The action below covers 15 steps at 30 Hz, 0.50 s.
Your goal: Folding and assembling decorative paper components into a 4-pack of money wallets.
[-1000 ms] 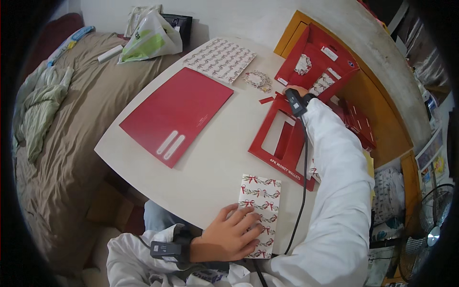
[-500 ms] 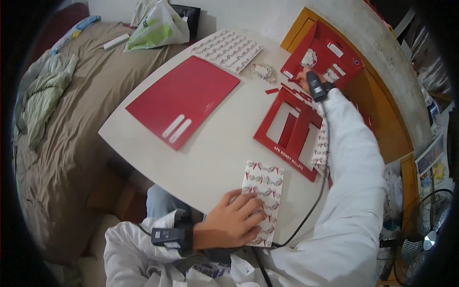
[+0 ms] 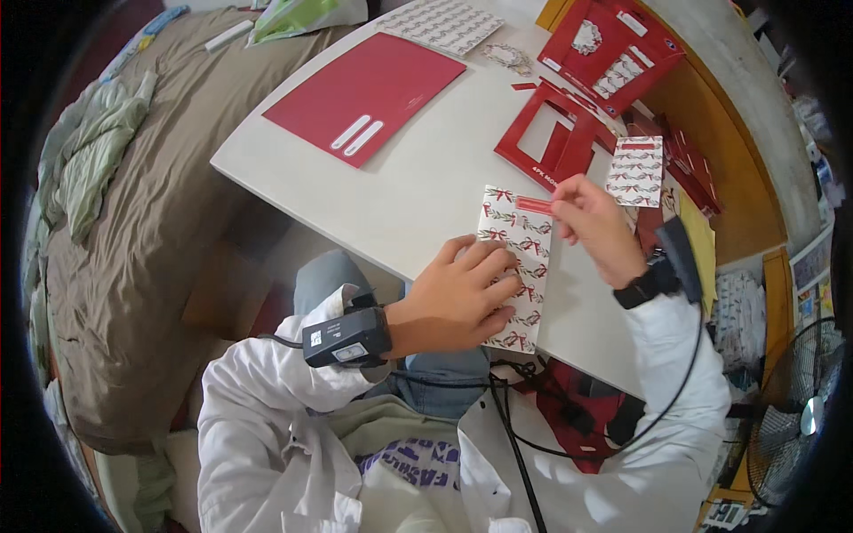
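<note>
My left hand (image 3: 466, 298) lies with fingers spread on a white wallet (image 3: 530, 293) patterned with green garlands and red bows, pressing it to the table edge. My right hand (image 3: 597, 226) pinches a small red strip (image 3: 535, 205) between thumb and fingertips at the wallet's upper end. Whether the strip touches the wallet all along its length, I cannot tell. A second patterned wallet (image 3: 636, 165), with a red strip near its top, lies beyond my right hand. A red cut-out cardboard frame (image 3: 549, 142) sits just beyond the wallet under my left hand.
A large red folder (image 3: 355, 89) lies at the table's far left, beside a patterned sheet (image 3: 449, 22). A wreath-shaped piece (image 3: 508, 59) and an opened red package (image 3: 613, 53) are at the back. Black cables (image 3: 506, 417) hang over my lap. A fan (image 3: 791, 426) stands at right.
My right hand has come back from the red package to the wallet, now with a red strip in its fingers. My left hand stays on the wallet. The view has tilted downward.
</note>
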Each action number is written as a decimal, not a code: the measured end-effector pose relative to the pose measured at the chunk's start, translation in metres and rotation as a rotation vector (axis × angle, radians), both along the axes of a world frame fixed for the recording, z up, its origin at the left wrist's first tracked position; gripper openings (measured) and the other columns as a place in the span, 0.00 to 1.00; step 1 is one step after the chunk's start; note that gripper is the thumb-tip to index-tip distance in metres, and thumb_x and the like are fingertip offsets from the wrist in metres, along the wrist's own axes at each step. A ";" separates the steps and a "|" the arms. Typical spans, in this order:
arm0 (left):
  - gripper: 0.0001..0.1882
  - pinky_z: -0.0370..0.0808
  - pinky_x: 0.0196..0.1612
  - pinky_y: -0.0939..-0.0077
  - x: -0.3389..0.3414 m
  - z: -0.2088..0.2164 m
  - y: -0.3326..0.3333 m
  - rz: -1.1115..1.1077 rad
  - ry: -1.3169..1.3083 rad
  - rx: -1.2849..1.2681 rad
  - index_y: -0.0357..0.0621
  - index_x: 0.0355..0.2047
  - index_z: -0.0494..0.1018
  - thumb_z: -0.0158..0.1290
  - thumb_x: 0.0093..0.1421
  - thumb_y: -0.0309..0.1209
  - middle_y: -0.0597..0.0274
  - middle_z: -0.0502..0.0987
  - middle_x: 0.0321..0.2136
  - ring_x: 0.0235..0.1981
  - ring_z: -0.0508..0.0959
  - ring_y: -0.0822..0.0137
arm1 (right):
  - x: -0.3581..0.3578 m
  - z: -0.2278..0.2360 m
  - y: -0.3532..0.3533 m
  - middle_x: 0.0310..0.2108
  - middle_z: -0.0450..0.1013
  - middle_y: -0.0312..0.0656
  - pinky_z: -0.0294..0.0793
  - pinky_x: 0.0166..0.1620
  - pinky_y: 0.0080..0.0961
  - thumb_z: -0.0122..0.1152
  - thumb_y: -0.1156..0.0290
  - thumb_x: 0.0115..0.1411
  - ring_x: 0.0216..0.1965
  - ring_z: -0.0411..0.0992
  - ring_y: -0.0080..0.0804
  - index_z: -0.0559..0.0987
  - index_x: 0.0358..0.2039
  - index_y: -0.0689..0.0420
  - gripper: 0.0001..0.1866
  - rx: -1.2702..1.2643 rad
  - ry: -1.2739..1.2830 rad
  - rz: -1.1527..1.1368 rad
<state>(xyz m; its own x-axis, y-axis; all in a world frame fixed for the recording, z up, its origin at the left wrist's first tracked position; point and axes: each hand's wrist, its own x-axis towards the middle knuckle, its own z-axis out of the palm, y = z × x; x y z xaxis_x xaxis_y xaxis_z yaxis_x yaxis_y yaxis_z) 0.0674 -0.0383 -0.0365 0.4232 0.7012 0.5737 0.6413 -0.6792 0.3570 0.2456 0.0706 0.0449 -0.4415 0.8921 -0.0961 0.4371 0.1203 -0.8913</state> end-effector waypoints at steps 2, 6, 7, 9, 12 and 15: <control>0.17 0.62 0.54 0.57 0.001 0.000 -0.001 -0.008 0.003 -0.005 0.47 0.40 0.69 0.56 0.50 0.36 0.62 0.69 0.45 0.51 0.67 0.60 | 0.003 -0.021 0.001 0.25 0.70 0.32 0.65 0.26 0.13 0.55 0.73 0.58 0.25 0.69 0.16 0.71 0.34 0.57 0.04 -0.140 0.080 -0.074; 0.17 0.62 0.55 0.57 0.000 -0.001 -0.004 0.015 0.016 -0.008 0.48 0.41 0.69 0.56 0.50 0.36 0.62 0.69 0.45 0.52 0.67 0.61 | -0.001 -0.034 -0.006 0.24 0.70 0.33 0.64 0.24 0.13 0.57 0.73 0.57 0.24 0.69 0.17 0.71 0.33 0.58 0.05 -0.166 0.115 -0.089; 0.17 0.62 0.55 0.57 0.000 -0.001 -0.004 0.005 0.016 -0.005 0.48 0.41 0.69 0.56 0.50 0.36 0.62 0.69 0.45 0.52 0.67 0.61 | -0.002 -0.033 -0.006 0.25 0.70 0.32 0.64 0.24 0.12 0.57 0.71 0.59 0.24 0.68 0.16 0.71 0.33 0.57 0.06 -0.154 0.095 -0.072; 0.14 0.64 0.53 0.56 0.000 -0.001 -0.003 0.038 0.006 0.066 0.47 0.35 0.69 0.54 0.51 0.38 0.61 0.69 0.42 0.50 0.68 0.59 | -0.006 -0.031 -0.004 0.24 0.69 0.31 0.62 0.24 0.10 0.57 0.70 0.59 0.24 0.67 0.14 0.72 0.33 0.57 0.06 -0.132 0.055 -0.046; 0.14 0.63 0.54 0.56 0.001 -0.002 -0.003 0.031 0.016 0.052 0.47 0.36 0.69 0.54 0.51 0.38 0.61 0.69 0.42 0.50 0.68 0.60 | -0.007 -0.035 -0.002 0.24 0.69 0.30 0.62 0.24 0.10 0.57 0.70 0.59 0.23 0.67 0.13 0.72 0.33 0.57 0.06 -0.093 -0.006 -0.003; 0.15 0.63 0.54 0.57 0.002 0.002 0.000 0.031 0.027 0.049 0.46 0.37 0.69 0.54 0.51 0.38 0.61 0.69 0.42 0.50 0.67 0.60 | -0.005 -0.038 0.005 0.24 0.69 0.30 0.62 0.24 0.10 0.58 0.70 0.58 0.23 0.67 0.13 0.73 0.32 0.57 0.06 -0.106 0.014 0.021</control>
<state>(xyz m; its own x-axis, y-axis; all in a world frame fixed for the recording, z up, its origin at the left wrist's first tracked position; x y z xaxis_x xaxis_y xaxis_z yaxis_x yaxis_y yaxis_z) 0.0695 -0.0388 -0.0348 0.4175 0.6855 0.5965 0.6716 -0.6749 0.3056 0.2409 0.0756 0.0074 -0.4624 0.8676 -0.1831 0.4229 0.0343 -0.9055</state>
